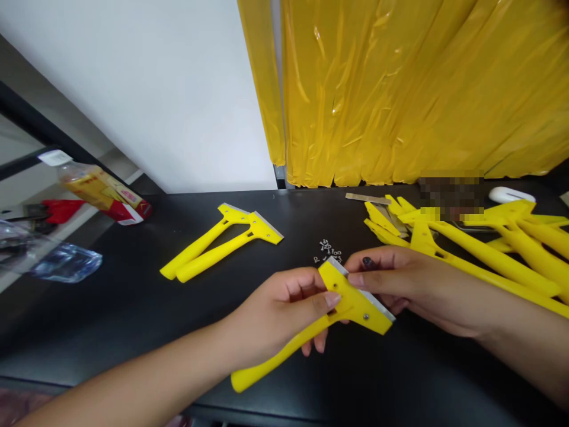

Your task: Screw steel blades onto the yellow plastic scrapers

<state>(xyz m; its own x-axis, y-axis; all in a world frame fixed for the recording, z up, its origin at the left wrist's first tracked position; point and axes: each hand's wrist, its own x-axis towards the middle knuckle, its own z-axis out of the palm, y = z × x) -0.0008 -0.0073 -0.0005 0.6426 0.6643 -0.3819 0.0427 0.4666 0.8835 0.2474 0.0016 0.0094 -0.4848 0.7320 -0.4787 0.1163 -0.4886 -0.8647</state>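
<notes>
A yellow scraper with a metal blade along its head is tilted in front of me, handle pointing down left. My left hand is closed round its neck, thumb pressed on the head. One hole in the head shows a screw; the other looks bare. My right hand is closed at the blade edge, its thumb touching the blade. A small black round-ended thing pokes out by the right fingers; its kind is unclear. Small loose screws lie just behind the scraper's head.
Two yellow scrapers with blades lie at centre left. Yellow scraper handles are piled at the right, near a flat strip and a white mouse-like object. Bottles, one with a red-yellow label, lie left. Yellow plastic sheeting hangs behind.
</notes>
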